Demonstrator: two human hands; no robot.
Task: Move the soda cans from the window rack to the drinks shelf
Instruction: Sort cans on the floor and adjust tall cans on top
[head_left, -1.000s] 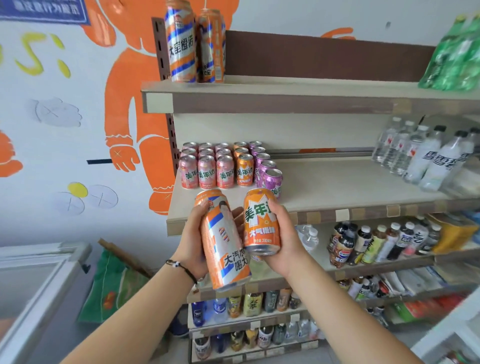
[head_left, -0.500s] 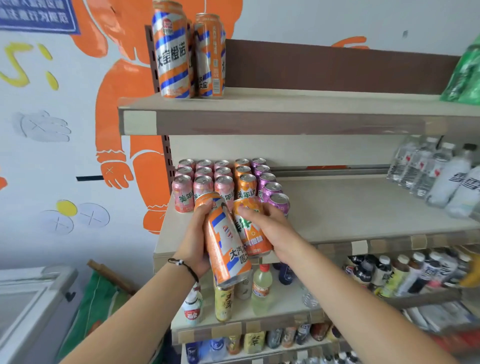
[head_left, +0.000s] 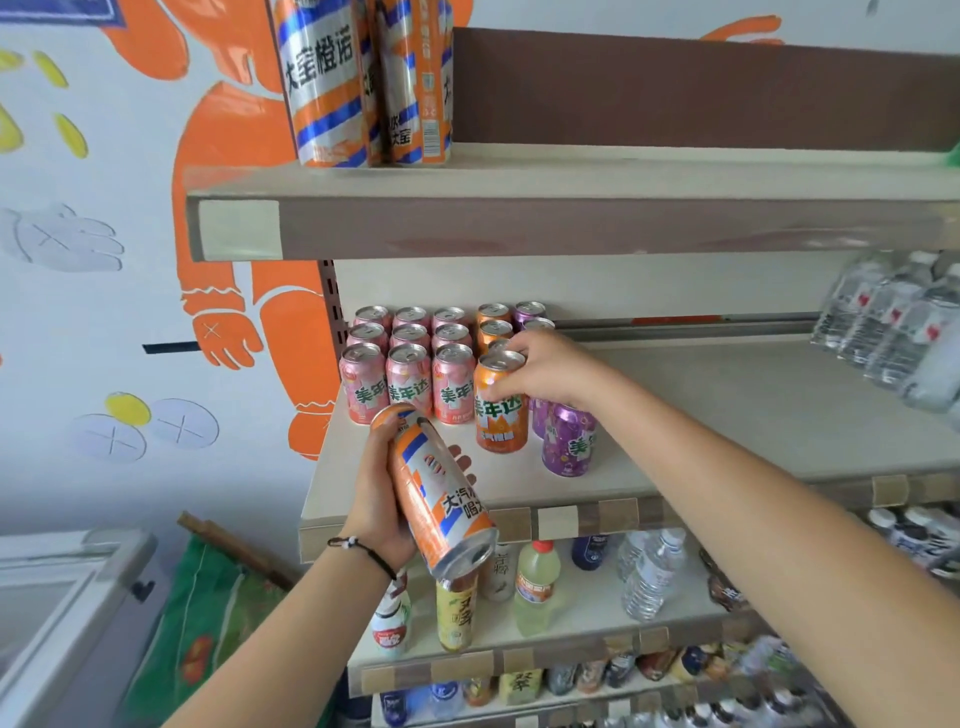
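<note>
Both hands (head_left: 382, 499) (head_left: 545, 369) curled, gripping.

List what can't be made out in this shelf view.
- Tall striped cans on the top shelf: tops cut off by the frame's upper edge.
- Purple cans: back rows hidden by the right hand gripping the orange can.
- Bottom-shelf bottles: blurred, labels unreadable.
- Tall can in the left hand: lettering partly turned away.

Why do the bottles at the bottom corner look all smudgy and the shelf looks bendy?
Head view: the bottom-right bottles are blurred, far from the sharp centre; the wide-angle lens bows the top shelf edge; the cans look crisp, with soft even light and little glare.
</note>
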